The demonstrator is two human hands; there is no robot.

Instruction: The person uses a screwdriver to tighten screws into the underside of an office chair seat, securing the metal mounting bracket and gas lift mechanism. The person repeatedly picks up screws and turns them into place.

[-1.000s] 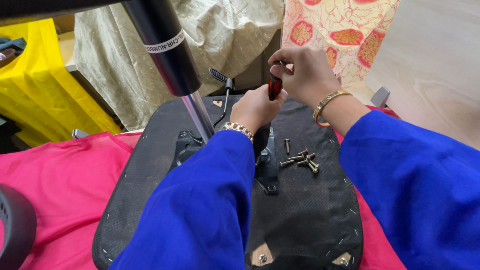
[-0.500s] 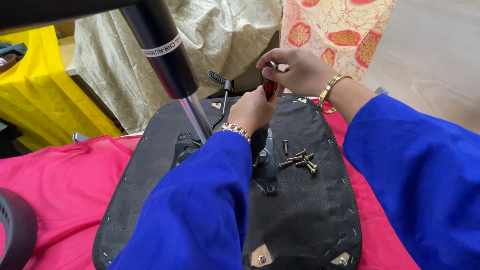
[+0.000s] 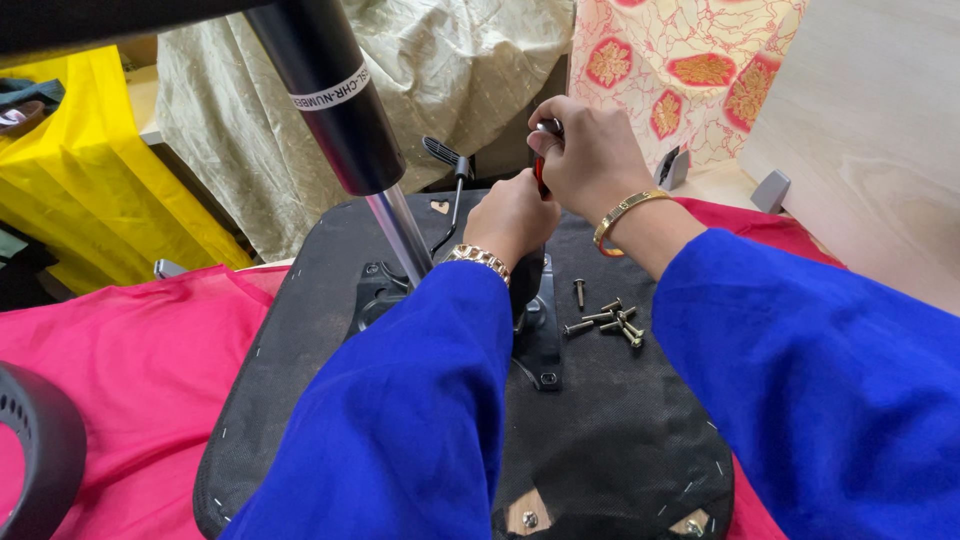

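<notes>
An upturned chair seat (image 3: 610,430) with a black fabric underside lies on a pink cloth. A black metal mounting plate (image 3: 540,340) is fixed at its middle, with a gas-lift column (image 3: 340,110) rising from it. My right hand (image 3: 590,155) grips the top of a red-handled screwdriver (image 3: 541,175). Just below, my left hand (image 3: 515,220) closes around the lower part of the same tool, over the plate. The tool's tip is hidden behind my left hand. Several loose bolts (image 3: 610,318) lie on the seat, right of the plate.
A black lever (image 3: 452,185) sticks up from the mechanism behind my left hand. Yellow cloth (image 3: 90,180) hangs at the left, beige cloth (image 3: 450,70) behind, patterned red-and-white fabric (image 3: 690,70) at the back right. A black curved part (image 3: 35,460) sits at the lower left.
My right hand has stayed on the screwdriver's top and turned slightly. The view has shifted a little; both hands remain over the plate.
</notes>
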